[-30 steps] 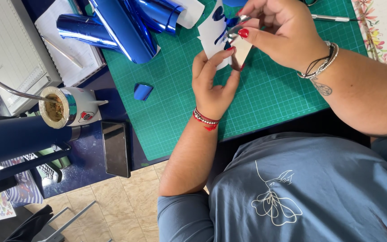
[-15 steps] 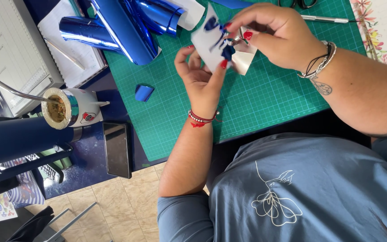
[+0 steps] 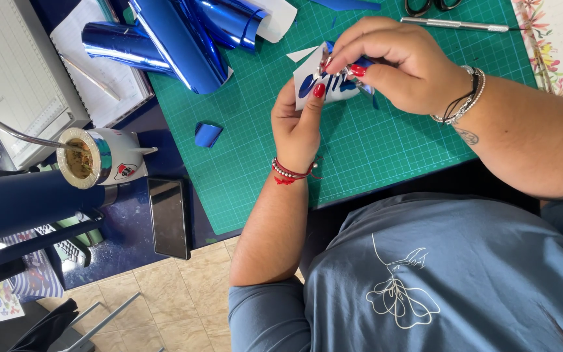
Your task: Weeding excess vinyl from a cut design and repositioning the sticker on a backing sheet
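A white mug with a metal straw (image 3: 102,156) is seen filled with green-brown herb, well left of the fingers. The left hand (image 3: 298,120) is raised palm-up, its thumb and fingers pinching a small white card with shiny blue shapes (image 3: 317,81). The right hand (image 3: 402,65) is curled over the card's top edge, fingertips pressed together on a thin metal tool, above the green gridded cutting mat (image 3: 386,150).

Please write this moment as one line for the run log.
left hand: holds white sheet with blue shapes | right hand: picks at sheet with small tool | surface: green cutting mat
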